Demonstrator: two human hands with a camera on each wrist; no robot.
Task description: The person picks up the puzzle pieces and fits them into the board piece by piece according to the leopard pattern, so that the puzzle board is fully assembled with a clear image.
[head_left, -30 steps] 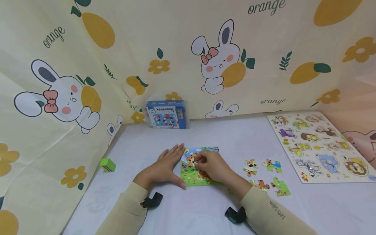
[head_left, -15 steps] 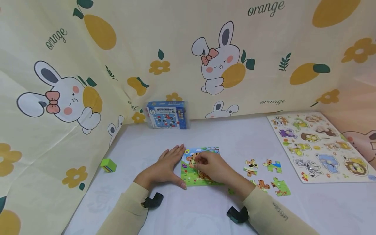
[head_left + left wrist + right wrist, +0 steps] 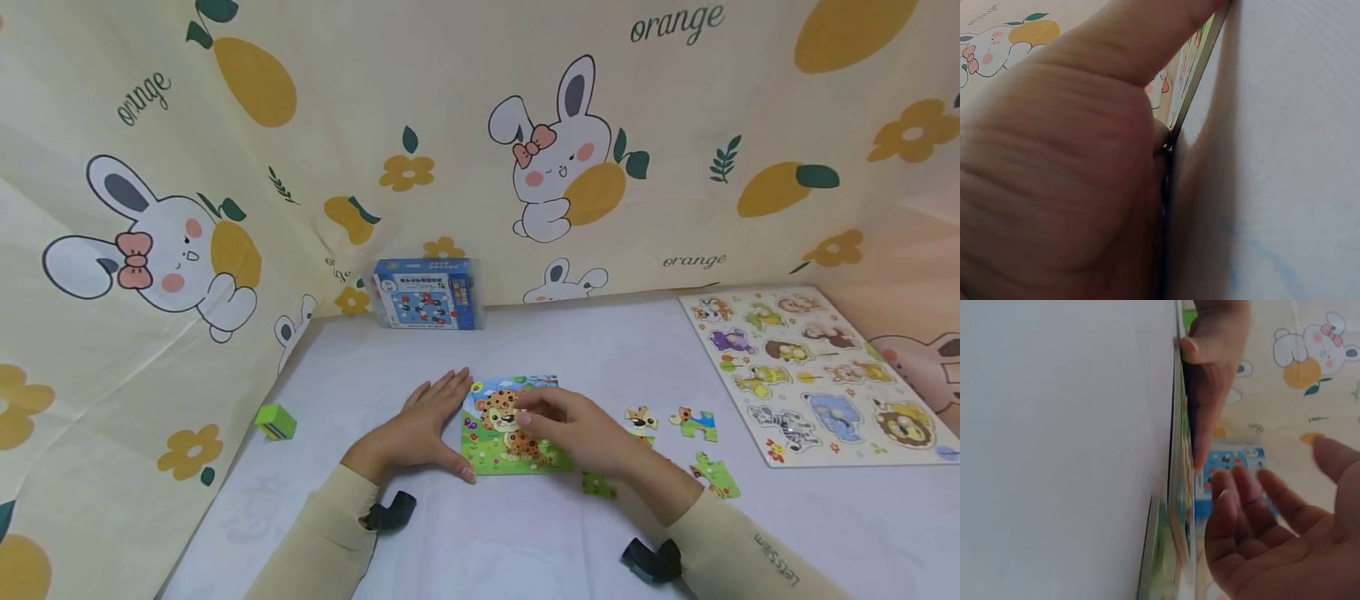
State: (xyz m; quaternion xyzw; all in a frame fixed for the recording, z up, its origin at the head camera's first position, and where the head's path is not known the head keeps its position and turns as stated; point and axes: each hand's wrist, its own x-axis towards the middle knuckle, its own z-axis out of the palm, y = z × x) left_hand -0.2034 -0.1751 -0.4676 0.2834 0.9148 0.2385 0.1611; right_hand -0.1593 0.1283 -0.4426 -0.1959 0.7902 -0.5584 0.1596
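While right grip (image 3: 579, 429) hovers | flat square puzzle (image 3: 501, 427) | lobed loose pieces (image 3: 717, 477)

Soft, even light washes the room, paler on the patterned cloth (image 3: 442, 100) at far left, pinkish at far right. Faint shadows lie on the white table (image 3: 480, 546). The left wrist's view turns dim, the left hand's (image 3: 1060, 169) palm dark and soft; in the right's, the puzzle's (image 3: 1182, 487) near end blurs.
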